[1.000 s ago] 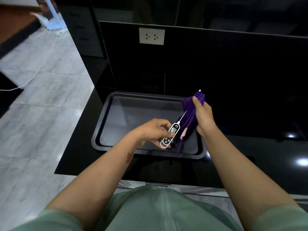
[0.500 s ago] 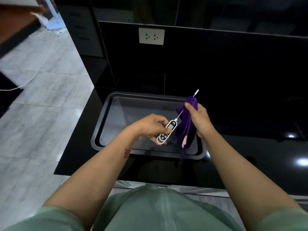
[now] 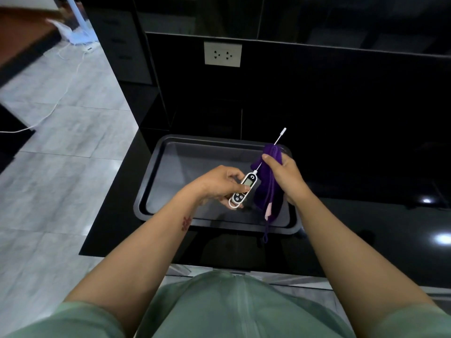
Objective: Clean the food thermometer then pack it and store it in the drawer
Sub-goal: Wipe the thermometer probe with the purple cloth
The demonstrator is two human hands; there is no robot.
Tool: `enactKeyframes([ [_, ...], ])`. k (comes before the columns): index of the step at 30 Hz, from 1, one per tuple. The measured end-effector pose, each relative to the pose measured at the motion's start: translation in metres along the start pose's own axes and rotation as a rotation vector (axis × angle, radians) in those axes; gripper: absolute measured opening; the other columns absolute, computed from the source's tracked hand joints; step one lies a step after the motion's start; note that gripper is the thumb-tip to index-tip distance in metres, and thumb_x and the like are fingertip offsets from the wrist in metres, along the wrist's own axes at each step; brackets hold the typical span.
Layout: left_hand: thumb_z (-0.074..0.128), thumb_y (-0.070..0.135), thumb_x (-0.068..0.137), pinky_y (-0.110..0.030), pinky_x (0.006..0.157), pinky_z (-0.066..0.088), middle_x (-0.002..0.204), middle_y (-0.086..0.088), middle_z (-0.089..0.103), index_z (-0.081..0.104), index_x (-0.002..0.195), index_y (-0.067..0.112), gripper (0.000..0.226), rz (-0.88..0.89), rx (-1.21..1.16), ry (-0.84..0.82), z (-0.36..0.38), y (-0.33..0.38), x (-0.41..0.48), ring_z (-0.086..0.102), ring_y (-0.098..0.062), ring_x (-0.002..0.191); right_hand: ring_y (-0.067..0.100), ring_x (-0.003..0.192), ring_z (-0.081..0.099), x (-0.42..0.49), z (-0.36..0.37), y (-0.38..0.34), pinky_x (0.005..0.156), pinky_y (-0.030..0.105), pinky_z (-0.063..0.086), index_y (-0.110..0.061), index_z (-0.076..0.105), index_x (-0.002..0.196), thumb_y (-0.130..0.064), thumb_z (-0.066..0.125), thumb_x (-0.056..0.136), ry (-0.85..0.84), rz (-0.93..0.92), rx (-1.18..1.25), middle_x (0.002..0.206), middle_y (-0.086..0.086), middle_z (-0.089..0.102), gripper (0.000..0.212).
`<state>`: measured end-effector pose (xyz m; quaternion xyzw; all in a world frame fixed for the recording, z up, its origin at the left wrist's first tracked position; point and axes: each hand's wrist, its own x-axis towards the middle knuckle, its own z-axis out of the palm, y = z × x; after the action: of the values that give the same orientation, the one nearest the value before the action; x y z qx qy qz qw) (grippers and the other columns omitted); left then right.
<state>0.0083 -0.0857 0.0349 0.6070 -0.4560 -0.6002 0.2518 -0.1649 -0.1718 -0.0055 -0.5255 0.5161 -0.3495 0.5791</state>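
My left hand grips the white body of the food thermometer above a black tray. Its thin metal probe runs up to the right and ends in a white tip cover. My right hand pinches a purple cloth around the middle of the probe. The cloth hangs down from that hand, with a pink tag and a purple cord dangling over the tray's front rim. The part of the probe inside the cloth is hidden.
The black tray sits on a glossy black counter near its left edge. A white wall socket is on the dark back panel. Grey tiled floor with a white cable lies to the left.
My right hand has slid the purple cloth down the probe toward the thermometer body, so more of the probe's tip end now shows. My left hand shifted slightly left.
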Motion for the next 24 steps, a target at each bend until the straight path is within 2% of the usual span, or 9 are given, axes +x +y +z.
enactKeyframes([
  [3, 0.066, 0.013, 0.091, -0.039, 0.072, 0.062, 0.083, -0.014, 0.069, 0.06, 0.112, 0.0, 0.026, -0.018, 0.007, -0.006, -0.002, -0.001, -0.001, 0.071, -0.028, 0.073, 0.021, 0.083, 0.071, 0.002, -0.003, -0.003, 0.075, 0.031, 0.057, -0.018, 0.068, 0.098, -0.027, 0.064, 0.092, 0.009, 0.006, 0.007, 0.094, 0.009, 0.074, 0.011],
  [9, 0.067, 0.014, 0.091, -0.036, 0.069, 0.062, 0.087, -0.017, 0.069, 0.061, 0.106, 0.004, 0.018, -0.028, 0.012, -0.085, -0.003, -0.01, -0.004, 0.073, -0.028, 0.074, 0.007, 0.063, 0.068, 0.007, -0.012, -0.009, 0.058, 0.02, 0.054, -0.019, 0.066, 0.091, -0.023, 0.062, 0.094, 0.169, 0.008, 0.107, 0.08, 0.0, 0.071, 0.007],
  [14, 0.068, 0.014, 0.09, -0.035, 0.064, 0.062, 0.081, -0.013, 0.071, 0.062, 0.107, 0.003, 0.022, -0.024, 0.008, -0.033, 0.0, -0.008, 0.004, 0.074, -0.026, 0.072, 0.016, 0.076, 0.07, -0.004, -0.005, -0.003, 0.068, 0.026, 0.056, -0.02, 0.066, 0.098, -0.028, 0.061, 0.094, 0.045, 0.04, 0.008, 0.089, 0.004, 0.073, 0.01],
  [16, 0.069, 0.015, 0.089, -0.033, 0.062, 0.061, 0.079, -0.012, 0.072, 0.063, 0.105, 0.005, 0.02, -0.015, 0.001, -0.022, 0.002, -0.005, 0.008, 0.074, -0.026, 0.073, 0.015, 0.075, 0.071, -0.008, -0.008, -0.003, 0.067, 0.026, 0.057, -0.021, 0.067, 0.098, -0.027, 0.062, 0.094, 0.021, 0.031, 0.011, 0.089, 0.004, 0.073, 0.009],
  [19, 0.069, 0.016, 0.089, -0.031, 0.061, 0.06, 0.079, -0.009, 0.071, 0.063, 0.101, 0.007, 0.016, 0.002, -0.046, -0.002, 0.009, -0.002, 0.014, 0.074, -0.024, 0.072, 0.011, 0.073, 0.071, -0.01, -0.022, -0.006, 0.062, 0.021, 0.055, -0.023, 0.068, 0.096, -0.025, 0.064, 0.093, 0.052, 0.012, 0.028, 0.087, 0.0, 0.074, 0.006],
  [24, 0.065, 0.014, 0.092, -0.037, 0.065, 0.062, 0.088, -0.014, 0.066, 0.057, 0.098, 0.006, 0.012, 0.019, -0.167, 0.043, 0.028, 0.006, 0.027, 0.073, -0.027, 0.071, 0.013, 0.069, 0.071, -0.013, -0.057, -0.008, 0.057, 0.022, 0.054, -0.02, 0.068, 0.094, -0.026, 0.066, 0.092, 0.118, 0.05, 0.044, 0.081, 0.0, 0.074, 0.007],
])
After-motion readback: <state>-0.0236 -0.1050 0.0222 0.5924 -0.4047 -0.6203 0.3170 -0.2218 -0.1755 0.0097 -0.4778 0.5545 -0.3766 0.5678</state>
